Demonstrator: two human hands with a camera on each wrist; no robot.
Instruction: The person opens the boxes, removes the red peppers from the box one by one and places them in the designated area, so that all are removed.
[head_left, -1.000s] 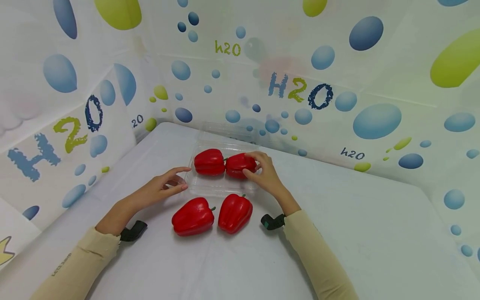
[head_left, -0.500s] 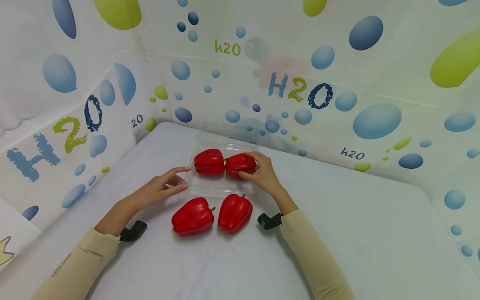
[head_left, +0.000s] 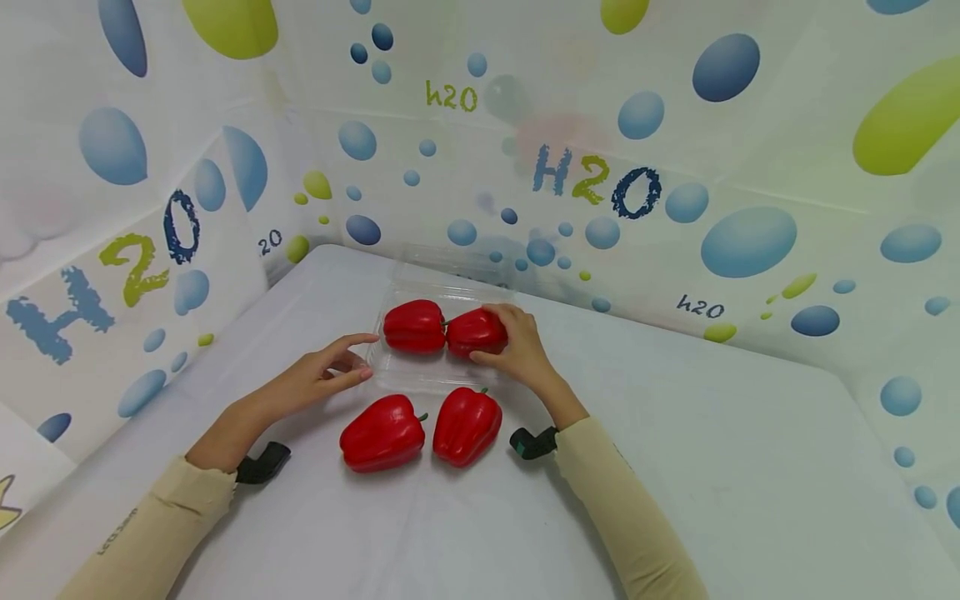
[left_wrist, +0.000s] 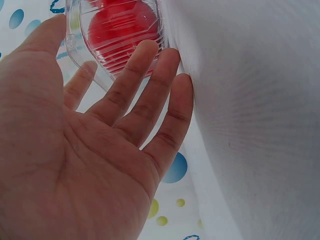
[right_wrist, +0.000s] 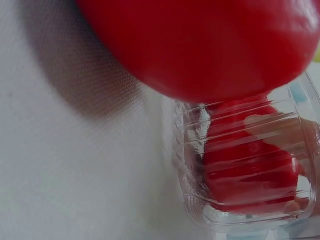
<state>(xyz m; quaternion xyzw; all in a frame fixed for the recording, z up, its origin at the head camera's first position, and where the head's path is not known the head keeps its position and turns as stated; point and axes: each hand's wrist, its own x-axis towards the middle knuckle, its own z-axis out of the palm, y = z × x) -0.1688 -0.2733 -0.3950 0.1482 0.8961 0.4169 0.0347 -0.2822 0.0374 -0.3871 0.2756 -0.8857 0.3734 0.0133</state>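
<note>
A clear plastic clamshell box point(head_left: 431, 381) stands on the table with two red bell peppers in it, stem ends facing each other. My right hand point(head_left: 528, 354) grips the right pepper point(head_left: 476, 333), thumb at its near side and fingers over its far side. The left pepper point(head_left: 414, 327) lies beside it in the box. With fingers spread, my left hand point(head_left: 318, 375) rests at the box's left side; in the left wrist view its fingertips point(left_wrist: 147, 47) overlap the ribbed wall. Seen from the right wrist, the gripped pepper point(right_wrist: 245, 170) shows through the ribbed plastic.
Two more red bell peppers lie on the white cloth in front of the box, one at left point(head_left: 382, 435) and one at right point(head_left: 467, 427). The box's lid point(head_left: 450, 271) is raised at the back. A printed curtain point(head_left: 570, 100) hangs behind the table.
My right hand has shifted slightly left and closed further around the right pepper, which has turned a little. The left hand stays at the box's side. The head view has drifted slightly.
</note>
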